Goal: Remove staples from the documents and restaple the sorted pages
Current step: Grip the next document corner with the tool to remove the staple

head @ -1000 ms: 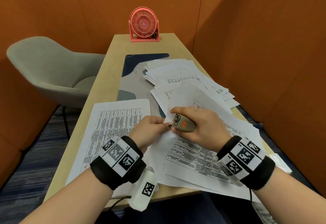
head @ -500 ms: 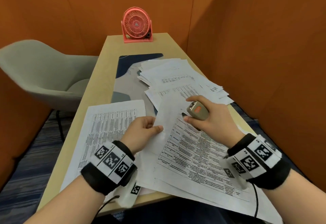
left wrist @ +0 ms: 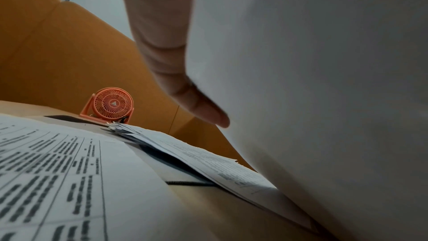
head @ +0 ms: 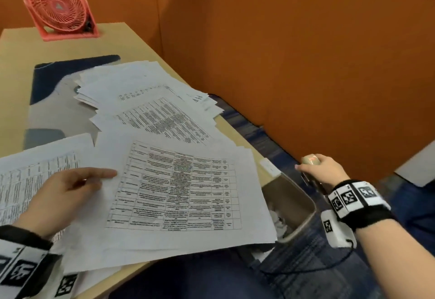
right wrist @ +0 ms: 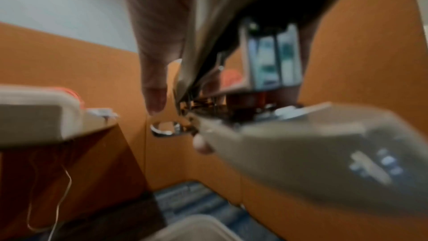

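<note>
Orange partition walls enclose our wooden desk [head: 131, 37], strewn with printed documents [head: 179, 188]. Our left hand [head: 68, 190] rests on the near sheets, fingers extended flat. Off the desk's right edge, above a beige bin [head: 299, 204], our right hand [head: 324, 171] grips the staple remover [head: 310, 160].

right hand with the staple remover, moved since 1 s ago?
Yes. The right hand carried the staple remover off the table-printed page, past the desk's right edge, over the bin.
</note>
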